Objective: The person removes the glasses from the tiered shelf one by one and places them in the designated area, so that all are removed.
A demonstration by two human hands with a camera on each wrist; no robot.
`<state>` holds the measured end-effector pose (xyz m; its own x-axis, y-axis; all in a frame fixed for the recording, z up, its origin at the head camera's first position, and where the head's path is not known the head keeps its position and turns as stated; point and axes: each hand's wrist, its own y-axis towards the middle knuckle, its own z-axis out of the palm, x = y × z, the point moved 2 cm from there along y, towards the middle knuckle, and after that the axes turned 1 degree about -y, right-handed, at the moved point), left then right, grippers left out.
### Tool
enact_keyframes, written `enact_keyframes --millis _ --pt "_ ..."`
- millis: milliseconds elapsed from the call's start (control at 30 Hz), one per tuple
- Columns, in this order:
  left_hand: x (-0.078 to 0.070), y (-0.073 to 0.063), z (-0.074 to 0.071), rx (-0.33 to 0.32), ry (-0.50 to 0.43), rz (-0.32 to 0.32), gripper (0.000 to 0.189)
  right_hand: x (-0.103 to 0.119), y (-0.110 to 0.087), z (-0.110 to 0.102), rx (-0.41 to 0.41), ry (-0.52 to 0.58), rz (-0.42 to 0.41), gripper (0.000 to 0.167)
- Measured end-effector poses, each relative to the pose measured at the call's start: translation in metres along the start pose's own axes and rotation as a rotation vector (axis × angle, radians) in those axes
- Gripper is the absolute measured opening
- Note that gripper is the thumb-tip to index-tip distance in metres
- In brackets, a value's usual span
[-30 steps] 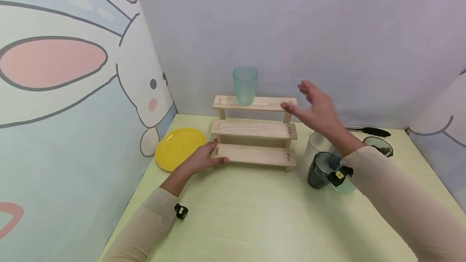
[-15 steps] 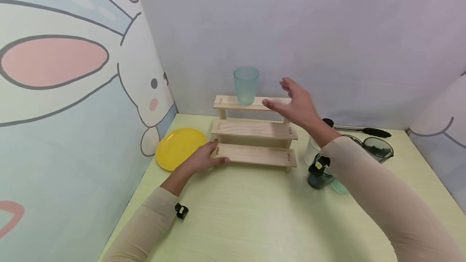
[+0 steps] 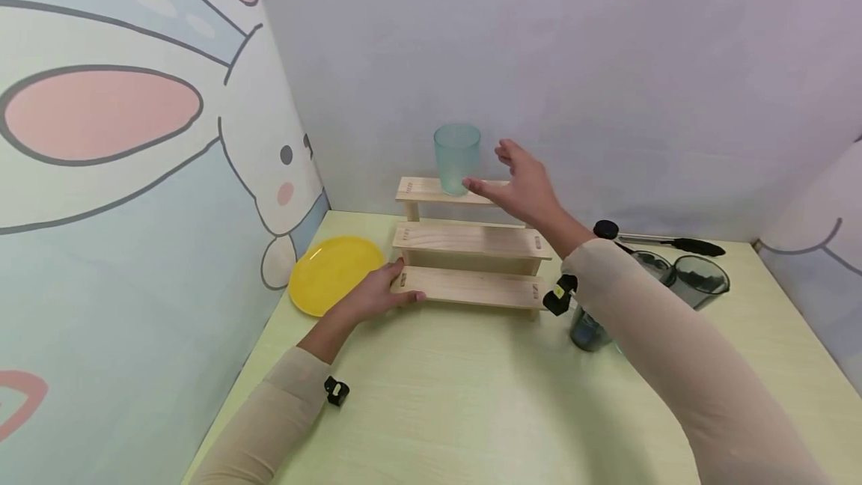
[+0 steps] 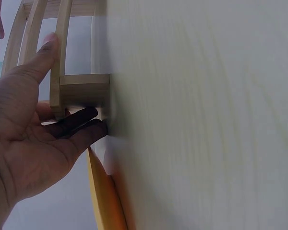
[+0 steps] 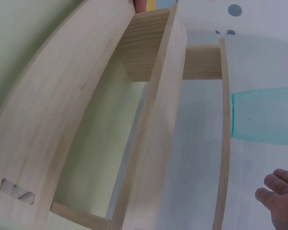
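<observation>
A three-tier wooden shelf [image 3: 471, 242] stands on the table. My left hand [image 3: 370, 294] grips the left end of its lowest board, thumb along the front edge and fingers round the end [image 4: 33, 129]. A frosted teal cup [image 3: 458, 152] stands upright on the top board, left of its middle. Just right of the cup is my right hand [image 3: 528, 182], fingers spread from the thumb and holding nothing. Its thumb tip overlaps the cup's base in the head view; in the right wrist view the fingers [image 5: 278, 189] are apart from the cup [image 5: 264, 115].
A yellow plate [image 3: 333, 272] lies left of the shelf. To the right, partly behind my right sleeve, stand a dark cup [image 3: 587, 331] and a grey glass [image 3: 697, 279]. A black-handled utensil [image 3: 697, 247] lies near the back wall, beside a black round-topped object [image 3: 606, 229].
My right hand has moved left above the shelf, from beyond its right end to right beside the teal cup. The left hand keeps its grip on the shelf.
</observation>
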<state>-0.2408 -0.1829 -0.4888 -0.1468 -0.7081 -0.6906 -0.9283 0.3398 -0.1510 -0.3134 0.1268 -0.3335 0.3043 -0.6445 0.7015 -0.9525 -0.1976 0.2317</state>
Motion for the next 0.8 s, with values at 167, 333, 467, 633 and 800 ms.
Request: enact_keyframes --millis 167,333,467,633,800 --pt "0.001 -0.001 0.000 -0.004 -0.001 -0.003 0.112 0.002 0.008 0.008 -0.001 0.041 0.031 0.118" --pt "0.002 -0.001 0.000 -0.007 -0.001 -0.001 0.112 0.005 0.014 0.017 -0.004 0.107 0.071 0.117" --pt "0.003 -0.001 0.001 -0.006 0.001 0.002 0.112 0.007 0.018 0.023 -0.012 0.146 0.077 0.115" --pt "0.002 -0.001 0.001 -0.005 -0.006 0.010 0.111 0.010 0.025 0.028 -0.024 0.167 0.082 0.111" --pt "0.002 -0.001 0.001 -0.007 -0.009 0.012 0.109 0.017 0.029 0.030 -0.021 0.197 0.097 0.111"
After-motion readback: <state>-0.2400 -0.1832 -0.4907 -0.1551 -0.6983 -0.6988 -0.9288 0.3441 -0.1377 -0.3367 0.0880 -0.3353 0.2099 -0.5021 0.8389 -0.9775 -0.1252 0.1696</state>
